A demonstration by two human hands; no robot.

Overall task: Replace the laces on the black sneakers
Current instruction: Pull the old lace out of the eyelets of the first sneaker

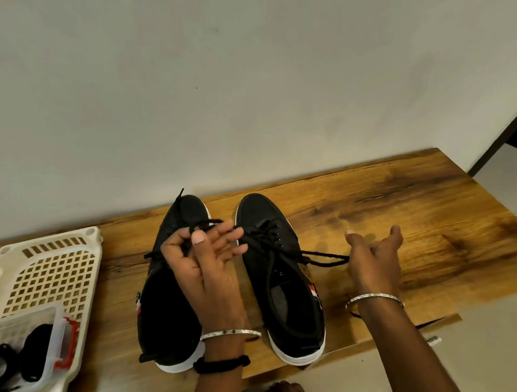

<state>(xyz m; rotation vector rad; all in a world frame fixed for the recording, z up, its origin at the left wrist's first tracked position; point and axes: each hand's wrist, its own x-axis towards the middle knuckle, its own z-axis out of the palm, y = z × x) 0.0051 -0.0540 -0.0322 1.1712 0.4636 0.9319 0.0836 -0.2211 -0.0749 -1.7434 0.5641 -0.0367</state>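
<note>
surface (412, 211): wood.
lace (210, 222): limp, light — best pinched near its tip.
left hand (204, 271): grip pinched on lace.
right hand (374, 263), 3 o'clock: grip unclear.

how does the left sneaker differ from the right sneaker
The left sneaker has a loose lace gripped by the left hand; the right sneaker has a threaded lace crisscrossing its eyelets, ends trailing to the right hand. The right sneaker's opening shows; the left sneaker's does not. Both are black, white-soled, toes toward the wall.
</note>
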